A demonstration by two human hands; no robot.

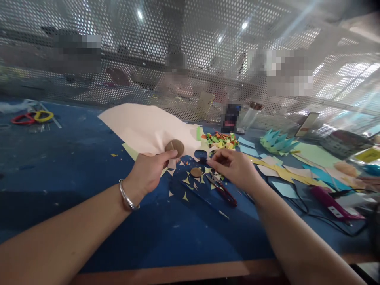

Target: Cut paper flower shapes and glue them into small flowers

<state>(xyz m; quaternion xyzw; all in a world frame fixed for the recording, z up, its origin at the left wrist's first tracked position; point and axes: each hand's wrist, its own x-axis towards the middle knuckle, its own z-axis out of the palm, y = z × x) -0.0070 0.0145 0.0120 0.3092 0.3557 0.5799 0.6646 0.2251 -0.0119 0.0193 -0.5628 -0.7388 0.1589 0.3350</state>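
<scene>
My left hand (pixel 145 172) pinches a large pale pink sheet of paper (pixel 142 122) together with a round brown disc (pixel 178 148), the thumb lying on the disc. The sheet rises and curves away from me; round notches show in its right edge. My right hand (pixel 236 166) is closed, thumb and fingers together beside that notched edge; whatever they hold, if anything, is hidden. A second brown disc (pixel 196 172) lies on the table between my hands. Close by my right hand are dark red-handled scissors (pixel 225 194). A blue pencil-like stick (pixel 208 202) lies in front of them.
Pointed paper scraps (pixel 185 196) litter the blue table (pixel 68 158). Coloured clippings (pixel 221 140) are heaped behind my right hand. To the right are a blue paper crown-like piece (pixel 277 142), paper strips and a magenta power strip (pixel 335 204) with cables. Red-and-yellow-handled scissors (pixel 32 116) lie far left.
</scene>
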